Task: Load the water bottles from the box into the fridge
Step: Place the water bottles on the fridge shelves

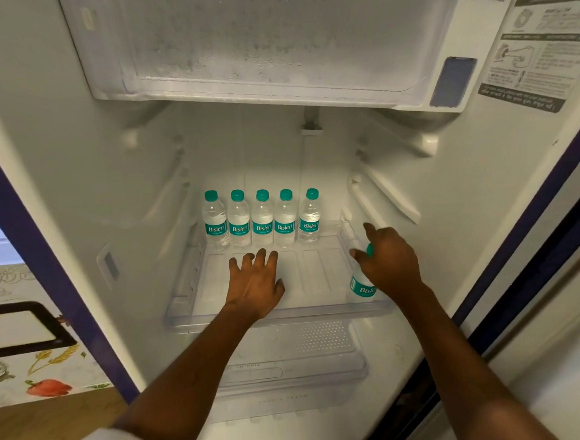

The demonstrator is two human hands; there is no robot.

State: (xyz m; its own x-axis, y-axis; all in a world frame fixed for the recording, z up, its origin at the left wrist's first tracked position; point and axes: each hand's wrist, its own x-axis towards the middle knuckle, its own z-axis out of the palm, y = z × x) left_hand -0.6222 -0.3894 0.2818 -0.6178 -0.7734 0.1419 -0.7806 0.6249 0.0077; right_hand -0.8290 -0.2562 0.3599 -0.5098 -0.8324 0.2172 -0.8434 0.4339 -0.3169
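Bottles are going onto the clear plastic shelf tray (184,296) of the open fridge, and the step in hand is placing the sixth one. Five small Bisleri water bottles (262,220) with teal caps stand upright in a row along the back of the tray, shoulder to shoulder. The right hand (389,264) is closed around another Bisleri bottle (362,285) near its teal cap, holding it upright at the tray's front right corner, close against the side wall; whether its base already rests on the tray I cannot tell. The left hand (256,284) holds nothing: it lies flat, fingers spread, palm down on the bare middle of the tray, in front of the row. The box is not in view. As I judge it, the next move calls for sliding or lifting the held bottle back to the free spot at the right end of the row, then letting go without knocking its neighbour.
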